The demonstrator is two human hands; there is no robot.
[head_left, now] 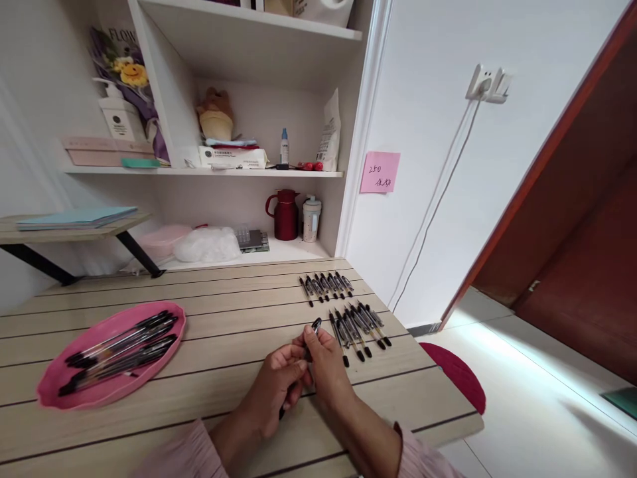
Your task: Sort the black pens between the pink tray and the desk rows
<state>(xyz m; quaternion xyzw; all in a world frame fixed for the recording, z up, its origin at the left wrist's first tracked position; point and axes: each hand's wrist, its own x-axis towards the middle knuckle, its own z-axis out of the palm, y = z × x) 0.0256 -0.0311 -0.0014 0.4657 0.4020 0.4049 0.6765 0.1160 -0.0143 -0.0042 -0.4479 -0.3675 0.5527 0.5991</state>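
My left hand (271, 392) and my right hand (326, 368) meet over the wooden table (223, 302), both closed on one black pen (314, 330) whose capped tip sticks up between the fingers. Just right of my hands lies a row of several black pens (359, 328), side by side. Farther back sits a second row of shorter black pen pieces (326, 285). At the table's left stands a pink oval tray (54, 392) holding several more black pens (119, 350).
White shelves behind the table carry a red jug (284, 214), a cup, a plastic bag (208, 244), boxes and bottles. A pink sticky note (379, 172) hangs on the wall. A red stool (460, 375) stands by the table's right edge, near a brown door.
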